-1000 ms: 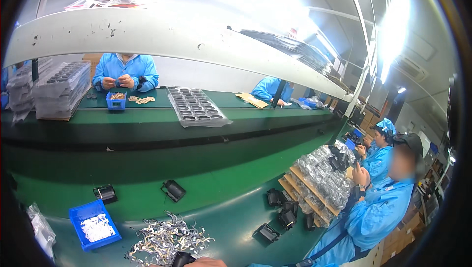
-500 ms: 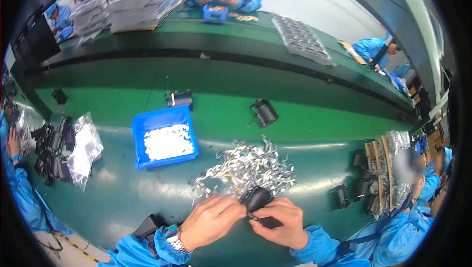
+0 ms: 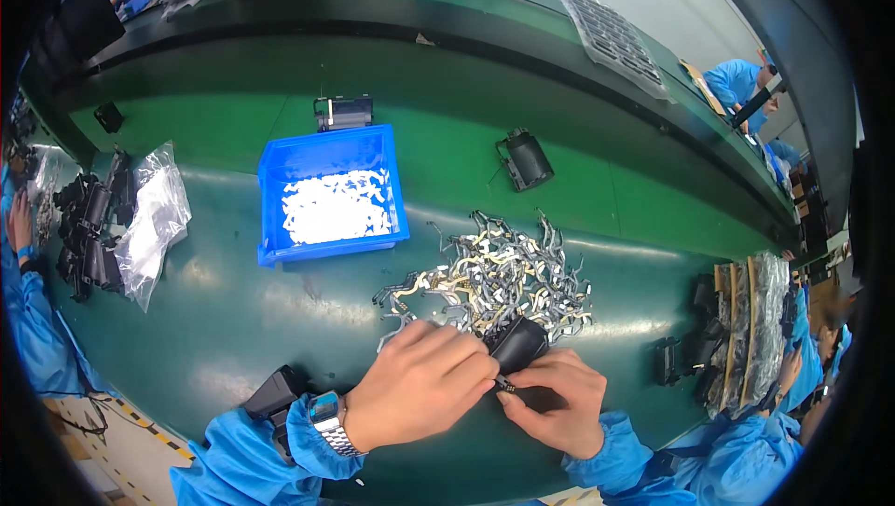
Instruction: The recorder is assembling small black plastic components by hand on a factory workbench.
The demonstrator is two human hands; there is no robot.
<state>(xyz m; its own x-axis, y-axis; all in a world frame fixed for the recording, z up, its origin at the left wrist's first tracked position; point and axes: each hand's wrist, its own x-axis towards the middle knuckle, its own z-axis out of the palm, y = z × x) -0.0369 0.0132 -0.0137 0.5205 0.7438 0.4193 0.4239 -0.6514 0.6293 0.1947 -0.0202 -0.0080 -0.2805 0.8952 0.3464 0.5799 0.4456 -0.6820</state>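
Observation:
A black rounded plastic housing (image 3: 518, 344) is held low over the near side of the bench, between my two hands. My left hand (image 3: 419, 387) has its fingers closed at the housing's near left side; its fingertips meet a small dark part with gold-coloured contacts (image 3: 505, 383). Thumb and forefinger of my right hand (image 3: 559, 401) pinch at that same small part, the other fingers curled beside the housing. How the part joins the housing is hidden by my fingers. Just beyond lies a loose heap of short grey and cream ribbon cables (image 3: 494, 273) with white tabs.
A blue bin (image 3: 401, 226) of small white pieces stands beyond my left hand. Black housings (image 3: 527, 159) lie on the green bench (image 3: 447, 152). Left are black parts (image 3: 93, 217) and a clear plastic bag (image 3: 154, 226); right, stacked trays (image 3: 760, 329). Co-workers sit around.
The whole view has tilted downward, so the bench things sit higher in it. Both hands keep their grip at the housing and the small part, with little shift between them.

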